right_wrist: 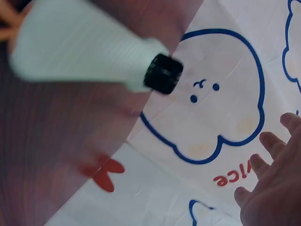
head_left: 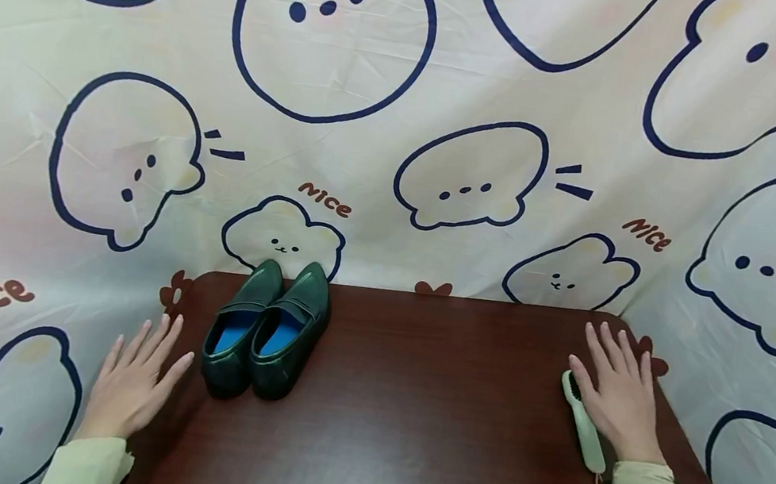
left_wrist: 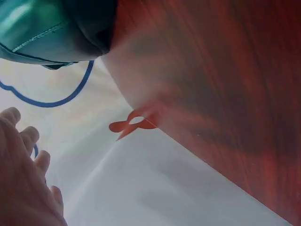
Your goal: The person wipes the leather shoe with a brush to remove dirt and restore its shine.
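Observation:
A pair of dark green loafers [head_left: 305, 304] with blue insoles stands at the left of the brown table [head_left: 441, 408], toes toward the back wall. My left hand [head_left: 135, 381] is spread with straight fingers by the table's left edge, apart from the loafers. In the left wrist view, part of a green loafer [left_wrist: 42, 35] shows beyond the fingers. Over at the right, a pale green brush [head_left: 585, 428] with dark bristles and a cord loop lies lengthwise. My right hand [head_left: 618, 392] is spread just beside it, partly covering its bristle end, and holds nothing.
A pale cloth [head_left: 383, 161] printed with blue-outlined bears hangs behind the table and along both sides. The table's back edge meets the cloth. Bare wood lies between the loafers and the brush.

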A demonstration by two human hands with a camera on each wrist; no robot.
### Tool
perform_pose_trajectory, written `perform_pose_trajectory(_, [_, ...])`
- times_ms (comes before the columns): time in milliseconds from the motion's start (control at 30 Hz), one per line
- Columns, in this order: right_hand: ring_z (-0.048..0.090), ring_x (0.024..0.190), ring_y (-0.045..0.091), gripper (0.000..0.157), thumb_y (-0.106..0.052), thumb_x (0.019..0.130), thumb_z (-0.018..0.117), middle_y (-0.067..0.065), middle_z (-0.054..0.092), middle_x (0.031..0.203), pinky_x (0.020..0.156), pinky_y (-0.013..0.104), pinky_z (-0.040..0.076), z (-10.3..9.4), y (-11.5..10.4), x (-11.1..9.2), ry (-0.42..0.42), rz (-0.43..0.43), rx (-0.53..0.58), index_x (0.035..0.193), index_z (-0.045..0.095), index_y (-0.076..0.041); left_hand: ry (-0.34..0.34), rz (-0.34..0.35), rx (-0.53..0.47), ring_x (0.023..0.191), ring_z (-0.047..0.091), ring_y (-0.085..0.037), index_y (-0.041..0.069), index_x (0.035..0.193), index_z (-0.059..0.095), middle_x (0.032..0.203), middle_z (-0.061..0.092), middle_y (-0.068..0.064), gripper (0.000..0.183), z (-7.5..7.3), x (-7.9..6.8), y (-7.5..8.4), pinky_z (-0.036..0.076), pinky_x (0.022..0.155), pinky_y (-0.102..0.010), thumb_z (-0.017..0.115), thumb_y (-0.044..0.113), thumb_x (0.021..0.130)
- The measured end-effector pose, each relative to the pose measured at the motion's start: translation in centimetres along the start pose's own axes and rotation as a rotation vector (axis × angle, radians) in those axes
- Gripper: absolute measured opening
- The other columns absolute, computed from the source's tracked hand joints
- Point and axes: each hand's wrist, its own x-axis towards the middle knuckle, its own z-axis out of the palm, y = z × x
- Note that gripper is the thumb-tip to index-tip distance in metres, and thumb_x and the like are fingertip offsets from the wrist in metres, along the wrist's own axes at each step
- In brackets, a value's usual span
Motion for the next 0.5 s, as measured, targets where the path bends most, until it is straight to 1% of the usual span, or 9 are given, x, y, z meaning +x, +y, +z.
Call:
perform_pose_trajectory(67, [0.012,0.16,0.041,0.068,-0.05,0.109,0.044,0.019,0.025,0.17,0.126,0.06,-0.008,0.5,-0.8,0.5,0.001,-0.016,0.019,0.166,0.022,-0.02,0.047,0.023,-0.002,0.16,0.002,-0.041,0.021,0.168,0.007,0.171,0.017,-0.022,0.073,-0.2,0.2,0.4,-0.015,0.126,-0.055,0.035,0.055,0.109])
perform_pose_trajectory(133, [0.016,0.159,0.042,0.067,-0.05,0.109,0.043,0.02,0.028,0.169,0.127,0.06,-0.003,1.1,-1.8,1.1,-0.002,-0.033,0.031,0.166,0.023,-0.021,0.108,0.06,-0.014,0.159,0.012,-0.04,0.021,0.168,0.011,0.17,0.022,-0.02,0.07,-0.3,0.6,1.1,-0.01,0.128,-0.051,0.039,0.049,0.11])
perform_pose_trajectory(167, [0.018,0.158,0.042,0.066,-0.05,0.109,0.043,0.019,0.029,0.168,0.127,0.061,0.0,1.4,-2.4,1.5,-0.005,-0.041,0.037,0.166,0.025,-0.02,0.142,0.087,-0.023,0.157,0.018,-0.041,0.021,0.167,0.015,0.169,0.026,-0.019,0.068,-0.2,0.9,1.7,-0.006,0.129,-0.051,0.042,0.046,0.11])
perform_pose_trajectory(233, [0.02,0.158,0.042,0.066,-0.05,0.11,0.042,0.019,0.031,0.167,0.126,0.062,0.005,2.0,-3.7,2.3,-0.015,-0.059,0.049,0.165,0.027,-0.019,0.203,0.149,-0.05,0.152,0.029,-0.041,0.019,0.166,0.024,0.166,0.035,-0.018,0.065,0.0,1.7,3.2,0.008,0.129,-0.054,0.049,0.038,0.109])
perform_pose_trajectory(300, [0.022,0.157,0.042,0.065,-0.051,0.11,0.041,0.019,0.033,0.167,0.126,0.063,0.01,2.8,-5.2,3.1,-0.033,-0.08,0.051,0.164,0.029,-0.018,0.244,0.213,-0.08,0.144,0.04,-0.042,0.016,0.161,0.037,0.159,0.046,-0.018,0.06,0.6,2.6,5.0,0.021,0.124,-0.058,0.055,0.033,0.107])
perform_pose_trajectory(367, [0.023,0.157,0.041,0.066,-0.052,0.11,0.04,0.018,0.032,0.168,0.126,0.062,0.012,3.6,-6.8,4.0,-0.067,-0.102,0.058,0.164,0.03,-0.017,0.257,0.263,-0.101,0.137,0.048,-0.041,0.011,0.152,0.049,0.149,0.056,-0.018,0.052,1.5,3.5,7.0,0.032,0.117,-0.06,0.059,0.03,0.105])
perform_pose_trajectory(400, [0.023,0.157,0.04,0.065,-0.052,0.11,0.04,0.017,0.032,0.168,0.126,0.061,0.012,4.0,-7.6,4.4,-0.083,-0.115,0.059,0.164,0.03,-0.017,0.249,0.284,-0.104,0.134,0.05,-0.04,0.01,0.148,0.053,0.144,0.059,-0.018,0.048,1.9,3.9,8.0,0.035,0.114,-0.06,0.06,0.03,0.105])
perform_pose_trajectory(433, [0.023,0.157,0.039,0.066,-0.053,0.11,0.039,0.017,0.032,0.168,0.126,0.06,0.013,4.5,-8.6,4.7,-0.097,-0.128,0.058,0.164,0.031,-0.017,0.231,0.295,-0.104,0.131,0.053,-0.039,0.009,0.144,0.057,0.14,0.062,-0.017,0.046,2.2,4.2,9.0,0.037,0.113,-0.059,0.06,0.032,0.105])
perform_pose_trajectory(500, [0.023,0.158,0.038,0.066,-0.054,0.109,0.039,0.014,0.032,0.168,0.126,0.059,0.014,5.3,-10.3,5.2,-0.126,-0.15,0.06,0.164,0.03,-0.018,0.172,0.297,-0.097,0.128,0.056,-0.038,0.007,0.138,0.062,0.135,0.065,-0.016,0.045,2.9,4.6,10.7,0.041,0.112,-0.058,0.061,0.036,0.104])
